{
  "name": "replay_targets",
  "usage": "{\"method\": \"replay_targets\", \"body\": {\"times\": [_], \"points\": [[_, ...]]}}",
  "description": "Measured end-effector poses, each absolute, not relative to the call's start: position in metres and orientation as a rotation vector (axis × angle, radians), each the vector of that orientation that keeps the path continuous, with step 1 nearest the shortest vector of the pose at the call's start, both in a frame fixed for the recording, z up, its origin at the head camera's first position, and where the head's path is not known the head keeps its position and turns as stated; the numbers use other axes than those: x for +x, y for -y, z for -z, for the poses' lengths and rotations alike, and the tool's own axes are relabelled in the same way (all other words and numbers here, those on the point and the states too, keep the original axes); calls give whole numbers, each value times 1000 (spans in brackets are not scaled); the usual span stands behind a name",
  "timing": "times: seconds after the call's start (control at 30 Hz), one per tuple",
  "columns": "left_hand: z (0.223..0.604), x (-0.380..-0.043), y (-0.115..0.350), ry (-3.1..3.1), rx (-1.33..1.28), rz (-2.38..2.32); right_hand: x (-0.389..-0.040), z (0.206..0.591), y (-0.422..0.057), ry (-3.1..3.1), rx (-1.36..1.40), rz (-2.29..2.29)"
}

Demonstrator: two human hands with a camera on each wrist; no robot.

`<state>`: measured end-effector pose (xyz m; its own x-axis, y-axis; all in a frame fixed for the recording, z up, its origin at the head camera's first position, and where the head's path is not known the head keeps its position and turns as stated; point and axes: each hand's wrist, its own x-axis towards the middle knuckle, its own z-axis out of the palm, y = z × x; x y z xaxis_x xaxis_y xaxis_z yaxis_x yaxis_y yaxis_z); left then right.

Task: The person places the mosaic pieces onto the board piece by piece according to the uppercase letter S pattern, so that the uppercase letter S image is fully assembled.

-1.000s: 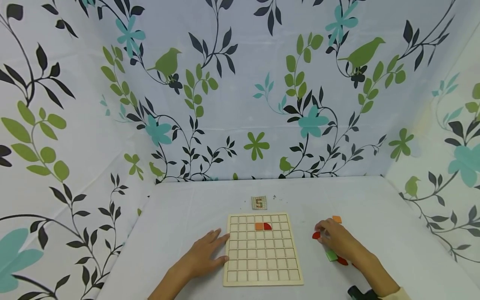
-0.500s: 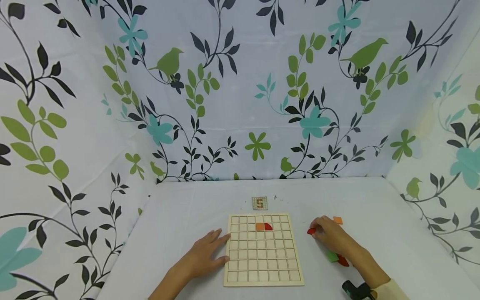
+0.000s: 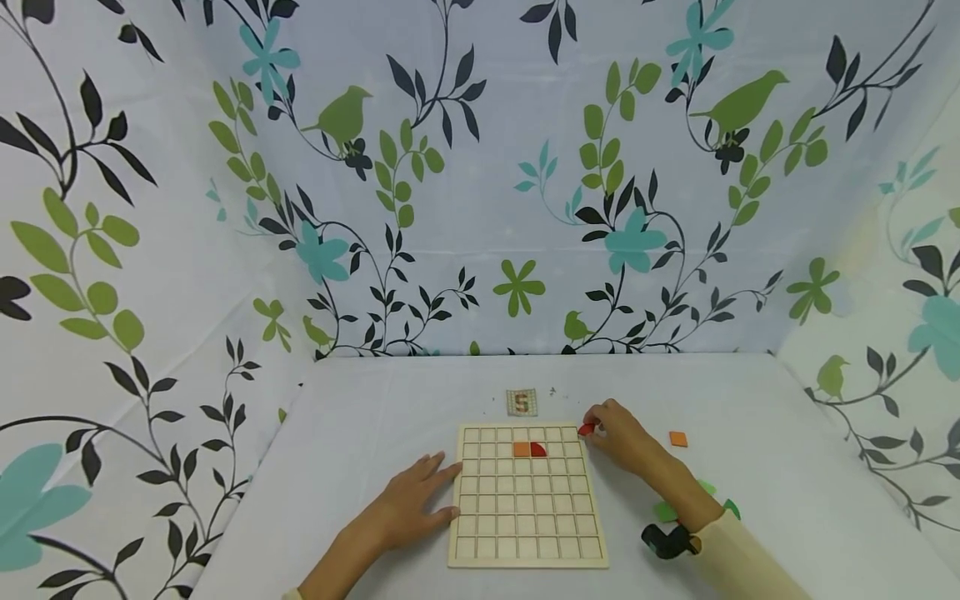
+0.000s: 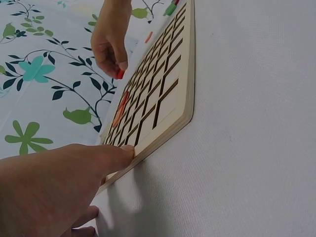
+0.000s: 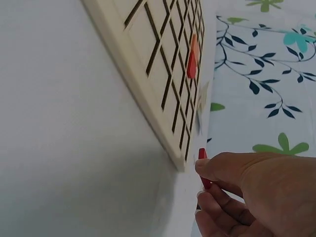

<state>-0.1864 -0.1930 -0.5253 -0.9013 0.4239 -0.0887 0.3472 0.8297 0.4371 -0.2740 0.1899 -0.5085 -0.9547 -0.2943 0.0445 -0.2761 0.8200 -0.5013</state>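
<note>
A pale wooden grid board (image 3: 528,527) lies on the white table, its cells framed by thin ridges. In its second row an orange square tile (image 3: 521,450) sits beside a red quarter-round tile (image 3: 537,450). My left hand (image 3: 412,504) rests along the board's left edge, fingers spread, the thumb touching the rim in the left wrist view. My right hand (image 3: 618,435) is by the board's upper right corner. Between thumb and fingers it pinches a red tile (image 5: 203,154), seen edge-on in the right wrist view.
A small mosaic square with an "S" (image 3: 521,402) lies behind the board. To the right are a loose orange tile (image 3: 678,438) and several green tiles (image 3: 665,511), partly behind the right forearm. A black device (image 3: 666,542) is strapped on that wrist. Patterned cloth hangs behind.
My right hand has picked the red tile from the loose pieces and carried it left and away from me to the board's upper right corner. My left hand has stayed at the board.
</note>
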Motion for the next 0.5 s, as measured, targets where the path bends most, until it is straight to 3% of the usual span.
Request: {"method": "replay_targets", "body": {"times": [0.5], "points": [[522,-185,193,-2825,582,-625,-279,510,-96,-2756,-879,972]]}}
